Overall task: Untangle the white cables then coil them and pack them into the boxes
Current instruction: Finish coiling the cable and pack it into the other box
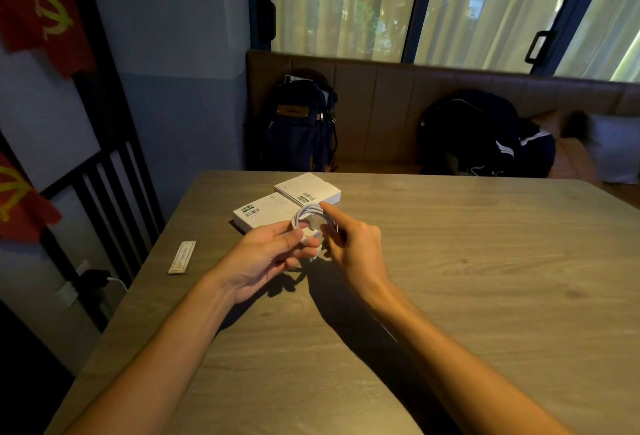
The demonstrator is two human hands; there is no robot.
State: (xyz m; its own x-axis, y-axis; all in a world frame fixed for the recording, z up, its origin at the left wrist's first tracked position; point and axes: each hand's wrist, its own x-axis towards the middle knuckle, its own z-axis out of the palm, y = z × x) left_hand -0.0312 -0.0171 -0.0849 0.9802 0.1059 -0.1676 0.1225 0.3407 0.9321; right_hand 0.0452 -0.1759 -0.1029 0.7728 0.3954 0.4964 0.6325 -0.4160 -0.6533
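I am coiling: my left hand (273,252) pinches the cable (309,218), my right hand (355,244) curls round its loop. Next, I think, open the box (258,214) at 11 o'clock.

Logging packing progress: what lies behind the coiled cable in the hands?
A near box and a far box, both closed, lie on the table behind the cable coil. The coil and left hand cover the near box's right end; contents unseen.

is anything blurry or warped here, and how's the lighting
Head view: dim room, the curtained window brightest; hard arm shadows lie on the table; the wide-angle lens bows the window frames and table edge; the pillow at the right edge is smeared; the white cable looks slightly soft.
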